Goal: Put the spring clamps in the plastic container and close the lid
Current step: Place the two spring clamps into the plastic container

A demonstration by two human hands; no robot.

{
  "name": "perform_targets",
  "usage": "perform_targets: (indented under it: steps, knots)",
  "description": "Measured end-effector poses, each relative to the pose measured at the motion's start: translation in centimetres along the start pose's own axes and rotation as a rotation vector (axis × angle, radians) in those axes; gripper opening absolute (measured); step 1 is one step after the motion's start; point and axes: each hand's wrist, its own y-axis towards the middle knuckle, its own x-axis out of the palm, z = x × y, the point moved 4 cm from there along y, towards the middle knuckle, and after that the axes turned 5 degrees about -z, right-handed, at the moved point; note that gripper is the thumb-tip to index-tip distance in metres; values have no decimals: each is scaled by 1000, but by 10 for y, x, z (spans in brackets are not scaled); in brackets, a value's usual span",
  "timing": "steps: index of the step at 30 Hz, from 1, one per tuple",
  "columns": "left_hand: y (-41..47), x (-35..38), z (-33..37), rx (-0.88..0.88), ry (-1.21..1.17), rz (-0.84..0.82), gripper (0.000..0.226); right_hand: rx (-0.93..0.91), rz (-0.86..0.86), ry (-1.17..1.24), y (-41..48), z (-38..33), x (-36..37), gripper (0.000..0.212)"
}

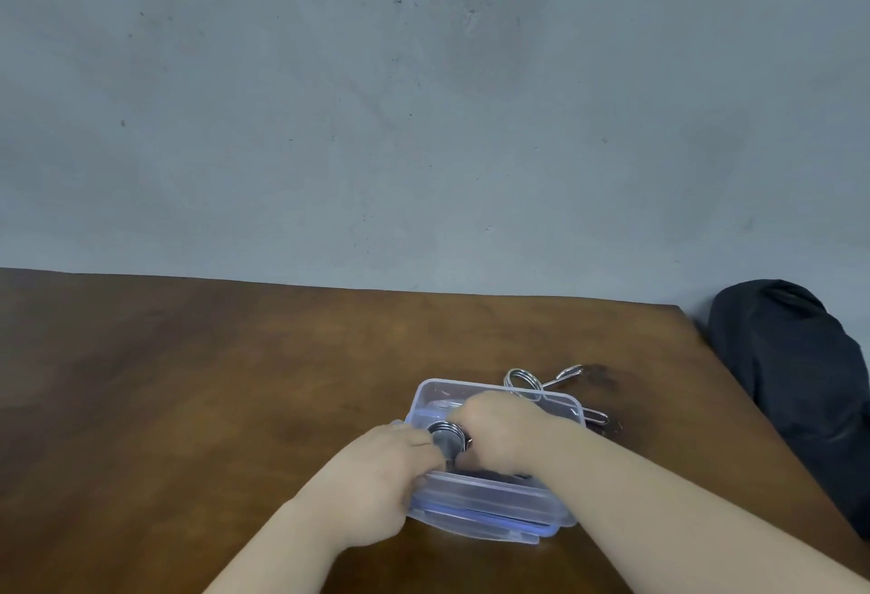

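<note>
Behind the container (426, 393) (hands perhaps inside) lies a spring clamp (522, 378).

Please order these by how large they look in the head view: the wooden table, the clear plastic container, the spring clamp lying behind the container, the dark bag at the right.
1. wooden table
2. dark bag
3. clear plastic container, partly hidden by both hands
4. spring clamp, partly hidden behind the container
</note>
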Motion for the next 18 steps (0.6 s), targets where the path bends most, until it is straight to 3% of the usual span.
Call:
perform_targets:
  steps: [5, 8, 12, 15, 18]
  knots:
    - [-12, -2, -16, -26, -100, 161, 24, -31, 80, 42, 1, 3, -9, 25]
    - [-18, 4, -26, -105, -220, 225, 33, -10, 309, 223, -12, 24, -41, 25]
    - [-20, 15, -33, -274, -477, 203, 66, 172, 544, 428, -38, 82, -74, 22]
    - [-17, 22, -32, -305, -618, 194, 82, 287, 331, 296, -30, 125, -56, 29]
    - [-15, 29, -30, -288, -669, 205, 90, 301, 108, 159, -22, 145, -36, 49]
